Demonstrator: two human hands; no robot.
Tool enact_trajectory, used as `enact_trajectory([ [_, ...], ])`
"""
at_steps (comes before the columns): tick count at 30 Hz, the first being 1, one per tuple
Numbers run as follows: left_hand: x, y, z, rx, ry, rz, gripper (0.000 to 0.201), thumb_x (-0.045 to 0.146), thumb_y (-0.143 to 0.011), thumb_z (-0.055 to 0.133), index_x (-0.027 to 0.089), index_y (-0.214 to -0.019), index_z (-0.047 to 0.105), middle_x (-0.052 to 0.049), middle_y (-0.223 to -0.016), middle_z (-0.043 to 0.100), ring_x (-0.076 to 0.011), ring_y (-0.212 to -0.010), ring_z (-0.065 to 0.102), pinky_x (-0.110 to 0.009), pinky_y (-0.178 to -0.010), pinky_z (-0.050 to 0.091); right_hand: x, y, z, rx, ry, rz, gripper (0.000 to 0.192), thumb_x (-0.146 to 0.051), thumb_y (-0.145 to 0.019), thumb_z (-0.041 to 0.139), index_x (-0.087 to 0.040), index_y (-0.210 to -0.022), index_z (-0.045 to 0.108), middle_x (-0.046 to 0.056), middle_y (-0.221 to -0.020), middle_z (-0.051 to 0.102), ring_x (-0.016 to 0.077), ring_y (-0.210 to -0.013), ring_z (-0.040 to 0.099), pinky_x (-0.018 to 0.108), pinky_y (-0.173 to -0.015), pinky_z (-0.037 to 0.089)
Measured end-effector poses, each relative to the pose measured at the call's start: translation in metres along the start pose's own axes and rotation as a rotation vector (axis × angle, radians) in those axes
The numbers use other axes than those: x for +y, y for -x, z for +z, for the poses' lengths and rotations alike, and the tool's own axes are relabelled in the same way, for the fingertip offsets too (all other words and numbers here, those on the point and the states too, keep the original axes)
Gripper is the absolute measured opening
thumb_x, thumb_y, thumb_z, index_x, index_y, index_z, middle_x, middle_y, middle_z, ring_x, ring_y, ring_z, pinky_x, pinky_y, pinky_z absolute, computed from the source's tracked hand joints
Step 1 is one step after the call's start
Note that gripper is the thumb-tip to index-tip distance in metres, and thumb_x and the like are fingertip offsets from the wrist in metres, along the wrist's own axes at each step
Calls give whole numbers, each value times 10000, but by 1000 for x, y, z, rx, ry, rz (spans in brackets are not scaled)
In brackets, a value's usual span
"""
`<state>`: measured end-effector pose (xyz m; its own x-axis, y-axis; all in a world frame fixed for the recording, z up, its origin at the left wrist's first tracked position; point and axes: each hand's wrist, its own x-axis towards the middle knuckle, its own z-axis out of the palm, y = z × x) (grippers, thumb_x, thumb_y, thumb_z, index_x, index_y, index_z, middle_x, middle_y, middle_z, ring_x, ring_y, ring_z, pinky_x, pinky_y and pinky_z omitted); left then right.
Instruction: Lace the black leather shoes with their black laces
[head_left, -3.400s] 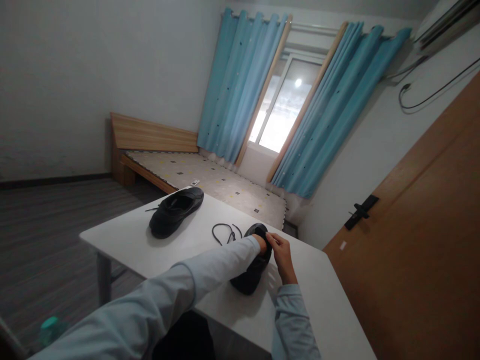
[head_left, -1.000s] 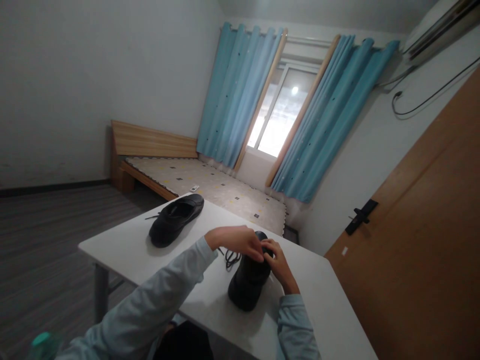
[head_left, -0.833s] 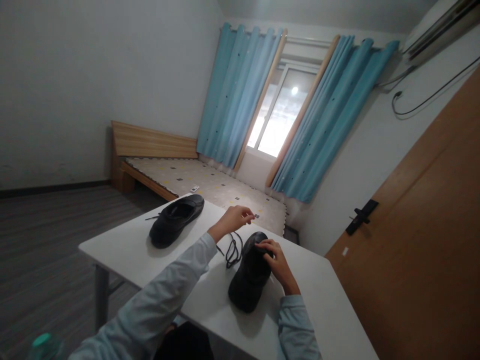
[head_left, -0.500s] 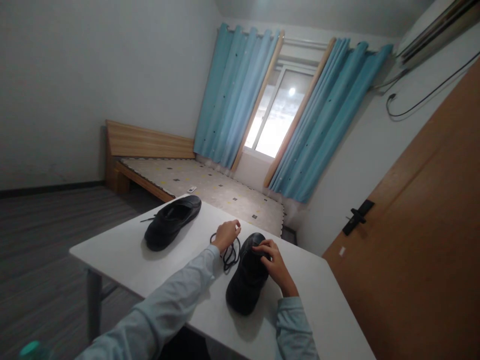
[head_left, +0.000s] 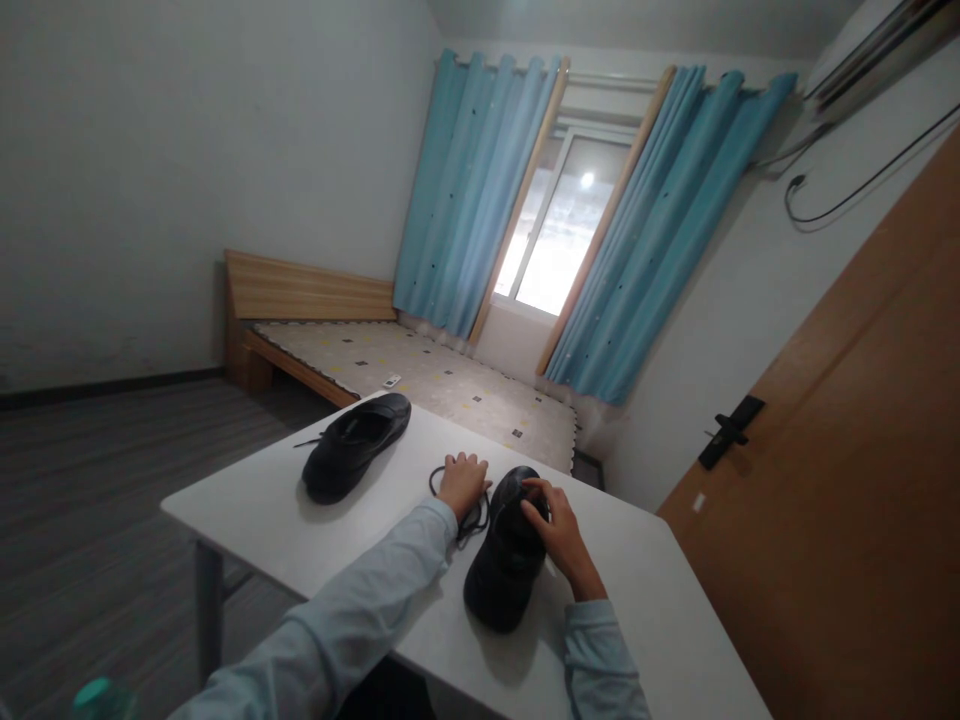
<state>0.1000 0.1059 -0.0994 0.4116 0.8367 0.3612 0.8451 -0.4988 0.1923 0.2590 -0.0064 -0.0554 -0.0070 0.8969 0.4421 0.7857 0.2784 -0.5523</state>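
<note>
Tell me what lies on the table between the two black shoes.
In the head view, between the far shoe and the near shoe lie the left hand, flat on a loose black shoelace, and bare white table.

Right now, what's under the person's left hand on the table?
The left hand lies flat over a loose black shoelace on the white table, beside the near shoe. The lace's covered part can't be seen.

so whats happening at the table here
A person in pale long sleeves works on a black shoe on a white table. The right hand grips its upper end, and the left hand rests on the loose black lace beside it. A second black shoe lies apart, untouched.
</note>
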Motion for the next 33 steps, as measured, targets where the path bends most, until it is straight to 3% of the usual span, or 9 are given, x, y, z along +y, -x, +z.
enact_trajectory([
  [5,-3,-1,-1,-1,44,-29,138,214,-818,516,158,-925,582,-128,-1024,604,-292,-1008,499,-435,-839,301,2,-1,5,-6,-35,-93,457,-338,-828,510,-291,-1281,469,32,-1045,609,223,-985,533,391,-921,386],
  [10,-6,-4,0,-5,84,-106,301,138,-781,509,160,-1081,500,-120,-981,634,-276,-975,532,-411,-814,313,3,-4,7,-88,-131,-145,386,-326,-848,482,-265,-1225,541,52,-1233,548,224,-1164,475,377,-1016,331],
  [13,-9,-6,2,-11,92,-138,353,135,-762,519,160,-1112,485,-115,-953,643,-279,-971,538,-406,-803,319,4,-5,6,-95,-183,-110,336,-310,-846,478,-243,-1158,582,50,-1211,585,220,-1162,490,380,-1027,326],
  [22,-10,-2,6,15,53,-100,179,251,-813,505,184,-968,564,-102,-1028,603,-280,-1011,487,-416,-827,313,5,-5,6,-85,-206,-24,317,-297,-818,473,-239,-1108,588,37,-1167,600,215,-1137,502,377,-1023,334],
  [26,-11,-2,6,46,51,-177,289,289,-809,539,174,-1073,517,-117,-1053,590,-285,-1027,460,-414,-842,302,7,-5,7,-101,-190,-24,310,-290,-818,462,-236,-1103,571,34,-1144,600,209,-1105,513,375,-1003,345],
  [33,-14,-7,7,4,57,-229,199,311,-835,516,176,-947,609,-146,-1088,565,-309,-1052,429,-434,-820,288,4,-6,6,-110,-141,-14,296,-271,-811,447,-240,-1081,565,34,-1059,614,209,-1035,545,373,-949,385],
])
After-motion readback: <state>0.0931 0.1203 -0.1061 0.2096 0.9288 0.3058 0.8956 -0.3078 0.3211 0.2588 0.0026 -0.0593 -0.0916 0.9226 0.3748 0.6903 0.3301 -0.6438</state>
